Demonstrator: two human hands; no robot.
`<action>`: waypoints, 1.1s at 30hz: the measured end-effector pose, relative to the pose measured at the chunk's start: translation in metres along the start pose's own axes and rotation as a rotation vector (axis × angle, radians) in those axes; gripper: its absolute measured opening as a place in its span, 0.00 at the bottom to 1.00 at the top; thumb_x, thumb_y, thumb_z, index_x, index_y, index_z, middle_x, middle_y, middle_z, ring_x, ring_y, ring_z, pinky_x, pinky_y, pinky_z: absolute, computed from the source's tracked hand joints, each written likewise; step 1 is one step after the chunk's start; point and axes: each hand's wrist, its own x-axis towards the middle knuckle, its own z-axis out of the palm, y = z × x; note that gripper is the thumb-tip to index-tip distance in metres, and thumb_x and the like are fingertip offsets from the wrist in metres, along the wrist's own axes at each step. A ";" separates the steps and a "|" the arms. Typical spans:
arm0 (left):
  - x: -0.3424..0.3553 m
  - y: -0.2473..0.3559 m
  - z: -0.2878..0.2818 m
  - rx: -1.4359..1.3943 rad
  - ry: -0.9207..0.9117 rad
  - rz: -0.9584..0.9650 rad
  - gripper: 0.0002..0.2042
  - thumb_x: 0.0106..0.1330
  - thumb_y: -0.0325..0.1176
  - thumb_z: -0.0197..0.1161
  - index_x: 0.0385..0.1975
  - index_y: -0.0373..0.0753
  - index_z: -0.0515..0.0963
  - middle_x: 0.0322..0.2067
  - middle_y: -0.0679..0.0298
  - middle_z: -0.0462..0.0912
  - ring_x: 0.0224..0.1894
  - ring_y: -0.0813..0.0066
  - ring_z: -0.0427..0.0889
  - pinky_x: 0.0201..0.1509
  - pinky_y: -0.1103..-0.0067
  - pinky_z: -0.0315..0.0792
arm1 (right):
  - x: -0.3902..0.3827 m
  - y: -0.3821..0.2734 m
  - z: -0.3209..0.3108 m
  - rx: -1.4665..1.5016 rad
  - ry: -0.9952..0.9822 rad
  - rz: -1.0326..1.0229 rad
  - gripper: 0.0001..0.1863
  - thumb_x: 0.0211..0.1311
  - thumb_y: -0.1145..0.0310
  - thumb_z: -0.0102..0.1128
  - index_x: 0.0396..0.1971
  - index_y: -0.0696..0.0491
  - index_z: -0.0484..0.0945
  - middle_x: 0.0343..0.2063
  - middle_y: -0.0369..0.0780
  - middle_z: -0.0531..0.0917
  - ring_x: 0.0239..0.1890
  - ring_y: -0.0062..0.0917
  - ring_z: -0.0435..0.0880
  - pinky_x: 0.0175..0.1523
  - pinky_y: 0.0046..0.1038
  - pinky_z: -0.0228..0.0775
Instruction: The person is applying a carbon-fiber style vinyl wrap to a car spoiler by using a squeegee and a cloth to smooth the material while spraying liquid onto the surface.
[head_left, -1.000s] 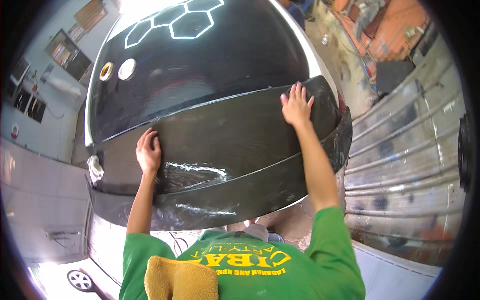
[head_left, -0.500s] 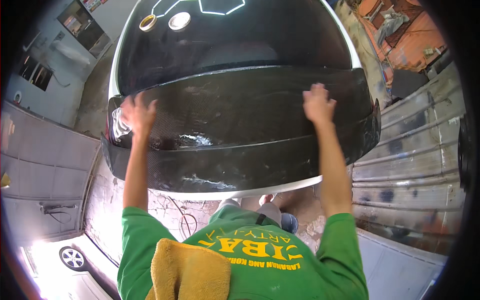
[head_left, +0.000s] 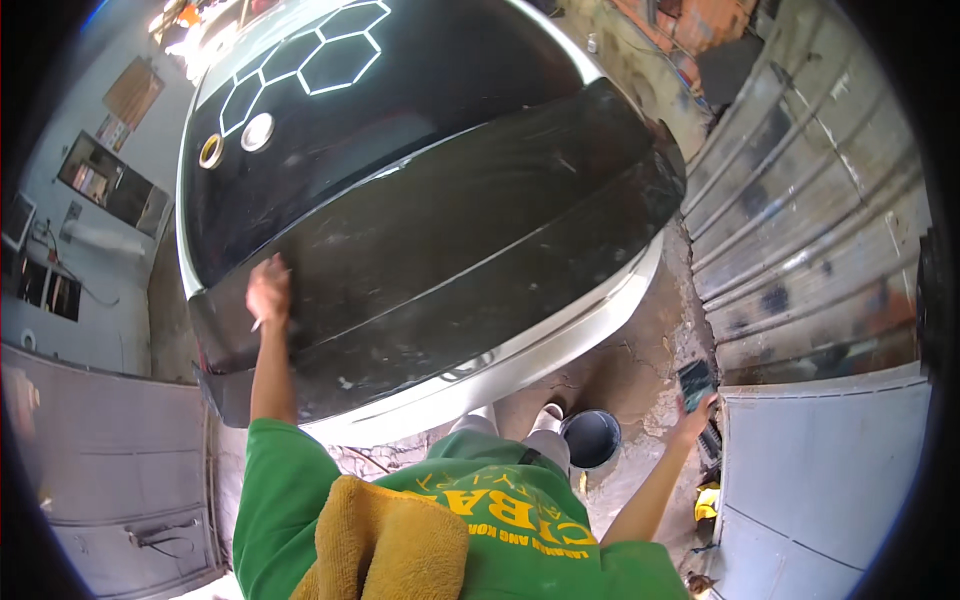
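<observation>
My left hand (head_left: 268, 288) is at the left part of the dark carbon-patterned rear panel (head_left: 430, 230) of a white car, fingers curled, with a small whitish bit showing below it; what it holds is hidden. My right hand (head_left: 694, 408) is low at the right, off the car, gripping a dark glossy rectangle (head_left: 695, 380) that looks like a phone. Two tape rolls (head_left: 257, 132) lie on the dark rear window (head_left: 420, 90) above the panel, near white hexagon outlines. A yellow cloth (head_left: 380, 540) hangs over the front of my green shirt.
Below the bumper (head_left: 520, 365), by my feet, sits a dark bucket (head_left: 590, 438). Corrugated metal (head_left: 800, 200) runs along the right, above a grey metal panel (head_left: 810, 470). A grey metal gate (head_left: 110, 440) and a wall with windows (head_left: 120, 180) are at the left.
My right hand has left the panel and dropped rightward, now holding the dark rectangle. My left hand has curled on the panel's left. The white cloth at the left edge no longer shows.
</observation>
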 end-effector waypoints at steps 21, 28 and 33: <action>-0.243 0.538 -0.113 -0.593 -0.799 1.369 0.18 0.62 0.41 0.67 0.52 0.45 0.80 0.58 0.55 0.74 0.62 0.53 0.72 0.61 0.65 0.70 | 0.020 0.054 0.052 0.784 -0.450 0.357 0.30 0.65 0.60 0.65 0.62 0.57 0.69 0.54 0.42 0.79 0.52 0.28 0.81 0.56 0.29 0.73; -0.081 0.453 -0.061 -0.412 -0.419 0.900 0.22 0.75 0.28 0.47 0.68 0.34 0.64 0.66 0.55 0.70 0.68 0.71 0.66 0.72 0.75 0.57 | 0.054 0.280 -0.041 -0.145 -0.004 0.568 0.23 0.55 0.62 0.74 0.48 0.57 0.79 0.45 0.41 0.83 0.48 0.27 0.83 0.51 0.28 0.74; -0.034 0.394 -0.007 -0.080 -0.437 0.835 0.22 0.75 0.30 0.46 0.68 0.34 0.64 0.66 0.55 0.70 0.68 0.70 0.66 0.72 0.74 0.57 | 0.041 0.488 -0.154 -0.781 0.284 0.387 0.42 0.43 0.57 0.80 0.59 0.55 0.71 0.45 0.46 0.84 0.51 0.38 0.83 0.56 0.35 0.73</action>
